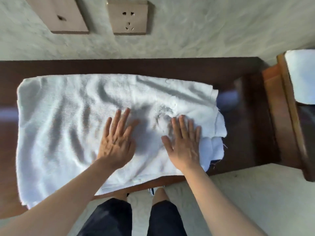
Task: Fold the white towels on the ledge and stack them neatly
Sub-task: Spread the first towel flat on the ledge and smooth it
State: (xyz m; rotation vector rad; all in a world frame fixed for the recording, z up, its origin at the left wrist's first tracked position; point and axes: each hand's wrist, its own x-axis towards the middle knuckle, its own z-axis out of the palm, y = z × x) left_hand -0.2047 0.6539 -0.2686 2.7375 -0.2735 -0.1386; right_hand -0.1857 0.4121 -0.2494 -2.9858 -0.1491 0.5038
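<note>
A wrinkled white towel [64,120] lies spread over the dark wooden ledge [238,74], its near edge hanging a little past the ledge's front. My left hand [117,142] lies flat on the towel's middle with straight fingers. My right hand [185,142] presses flat on the towel's right part, fingers straight and together. At the right end, another white layer [213,150] peeks out from under the top one; I cannot tell whether it is a second towel or a folded part.
Two beige wall sockets [129,16] sit on the pale wall above the ledge. A brown wooden frame [283,106] with something white behind it stands at the right. My legs in dark shorts stand in front of the ledge on a light floor.
</note>
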